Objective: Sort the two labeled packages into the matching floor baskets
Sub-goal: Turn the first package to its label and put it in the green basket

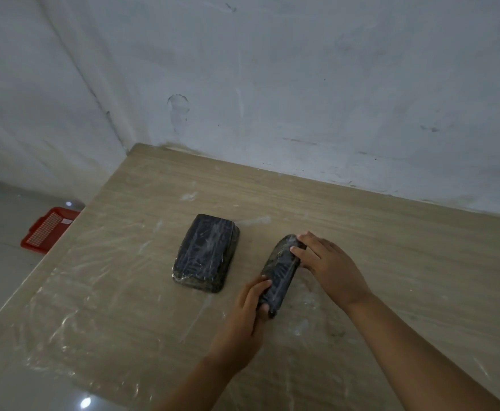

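Two dark packages wrapped in clear film are on the wooden table [376, 232]. The left package [205, 253] lies flat near the middle, untouched. The right package [281, 269] is tipped up on its long edge. My left hand [247, 315] grips its near end, and my right hand [329, 266] holds its far end and right side. No label is readable on either package. A red floor basket [39, 235] sits on the floor left of the table, partly cut off by the table edge.
A white scuffed wall runs along the table's far edge and meets a second wall at the corner on the left. Grey tiled floor lies to the left. The tabletop carries a wrinkled clear film.
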Motion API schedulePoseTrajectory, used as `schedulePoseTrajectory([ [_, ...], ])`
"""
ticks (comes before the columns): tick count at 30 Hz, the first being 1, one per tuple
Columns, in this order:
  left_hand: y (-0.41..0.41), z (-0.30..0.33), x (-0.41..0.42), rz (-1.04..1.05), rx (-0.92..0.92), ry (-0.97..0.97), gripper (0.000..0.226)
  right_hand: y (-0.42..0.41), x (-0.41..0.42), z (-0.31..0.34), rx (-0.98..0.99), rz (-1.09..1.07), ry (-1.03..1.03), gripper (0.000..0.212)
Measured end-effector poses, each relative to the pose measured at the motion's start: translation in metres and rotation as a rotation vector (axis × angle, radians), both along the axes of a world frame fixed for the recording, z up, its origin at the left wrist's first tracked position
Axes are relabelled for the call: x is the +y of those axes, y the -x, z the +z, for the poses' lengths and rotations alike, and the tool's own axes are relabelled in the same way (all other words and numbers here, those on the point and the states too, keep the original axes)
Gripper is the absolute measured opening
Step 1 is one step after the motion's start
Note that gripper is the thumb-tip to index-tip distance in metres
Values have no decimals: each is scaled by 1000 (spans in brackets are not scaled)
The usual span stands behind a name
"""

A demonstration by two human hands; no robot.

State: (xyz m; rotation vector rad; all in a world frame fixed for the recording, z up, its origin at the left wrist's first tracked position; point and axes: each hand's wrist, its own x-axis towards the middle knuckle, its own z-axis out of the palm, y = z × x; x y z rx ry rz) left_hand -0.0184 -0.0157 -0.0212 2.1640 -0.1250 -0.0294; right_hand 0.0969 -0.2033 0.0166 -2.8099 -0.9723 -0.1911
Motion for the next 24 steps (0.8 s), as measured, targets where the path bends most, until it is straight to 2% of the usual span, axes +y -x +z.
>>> schedulePoseTrajectory([
  [4, 0, 5, 2, 97, -59, -153, 55, -4, 4, 5, 41, 17, 16, 40],
  [8, -21, 5, 9, 196, 59, -72, 51, -6, 15, 0, 145, -82, -92, 19],
  [11, -39, 3, 17, 227, 155, -46, 54, -9, 25, -10, 180, -207, -164, 22],
  [13, -49, 2, 20, 236, 130, -134, 59, -9, 31, -18, 182, -251, -162, 24],
  [17, -60, -6, 17, 165, 44, -462, 60, -13, 39, -32, 242, -390, -198, 28],
  [19, -60, -15, 14, 76, -5, -637, 65, -17, 36, -43, 322, -459, -171, 22],
  [21, -57, -26, 11, -35, 42, -650, 59, -16, 31, -51, 413, -540, -193, 21],
  [24, -57, -38, 11, -71, 146, -540, 54, -11, 27, -58, 373, -537, -198, 25],
])
